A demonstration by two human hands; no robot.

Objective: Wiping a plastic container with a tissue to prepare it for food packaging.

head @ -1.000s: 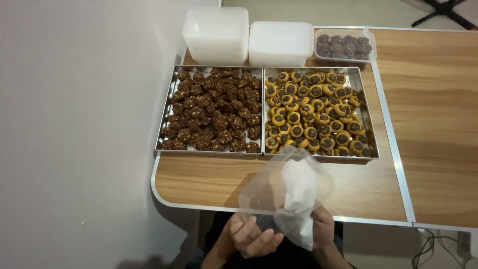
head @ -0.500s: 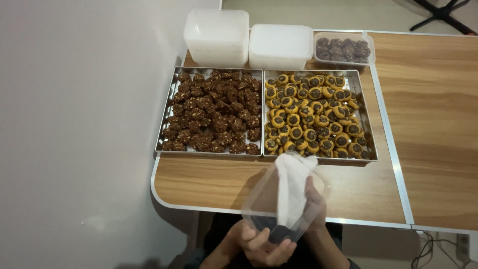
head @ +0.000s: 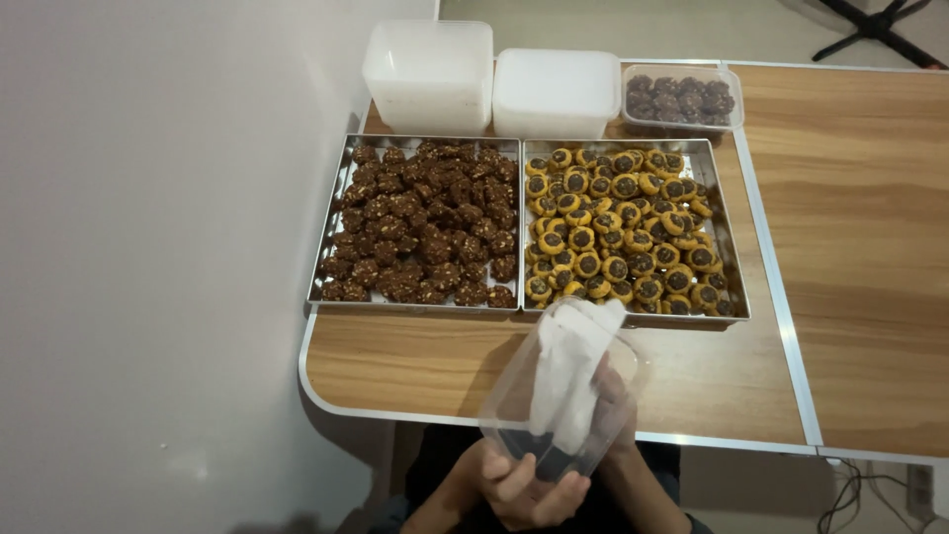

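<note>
At the lower centre of the frame, you are gripping a clear plastic container (head: 554, 396) with your left hand (head: 524, 489) curled around its base, while your right hand (head: 615, 400) is pressing a white cloth (head: 568, 371) inside it, seemingly wiping it.

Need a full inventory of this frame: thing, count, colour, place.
Table: one, wood with pale edge, right of a white wall.
Left tray: one, metal, full of dark brown cookies.
Right tray: one, metal, full of yellow cookies with dark centres.
Tubs: two, white, closed, behind the trays.
Small box: one, clear, dark cookies inside, far right of tubs.
Jar: one, clear plastic, at near table edge.
Cloth: one, white, inside jar.
Left hand: under the jar's base.
Right hand: on the jar's right side.
</note>
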